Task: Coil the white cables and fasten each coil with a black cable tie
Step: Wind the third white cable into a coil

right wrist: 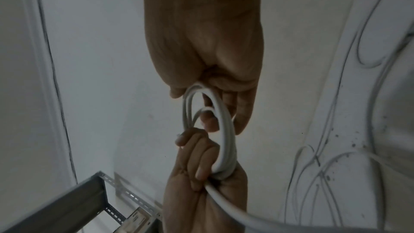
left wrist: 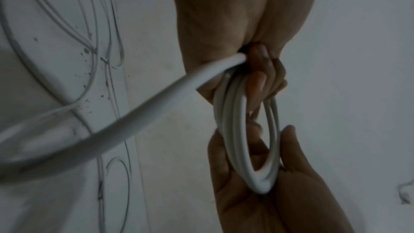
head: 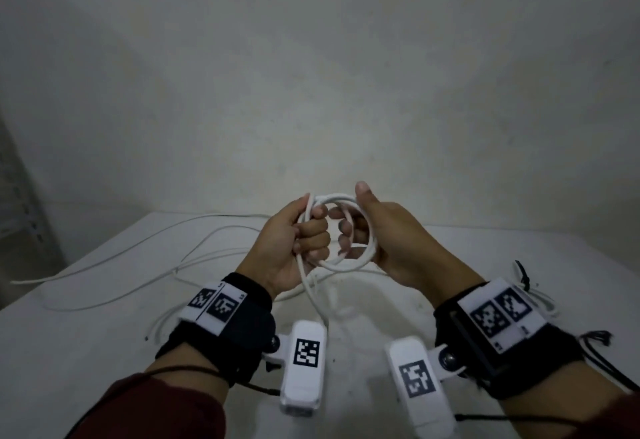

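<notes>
A white cable coil of several loops hangs in the air between both hands above the table. My left hand grips the coil's left side in a fist, and the cable's loose tail runs down from it to the table. My right hand holds the right side with its fingers curled through the loops and its thumb raised. The left wrist view shows the coil edge-on, with the tail sweeping left. In the right wrist view the loops run between both hands. A black cable tie lies behind my right wrist.
Several loose white cables sprawl over the left half of the white table. More white cable lies by the black tie at the right. A bare wall stands close behind. A grey metal rack is beside the table.
</notes>
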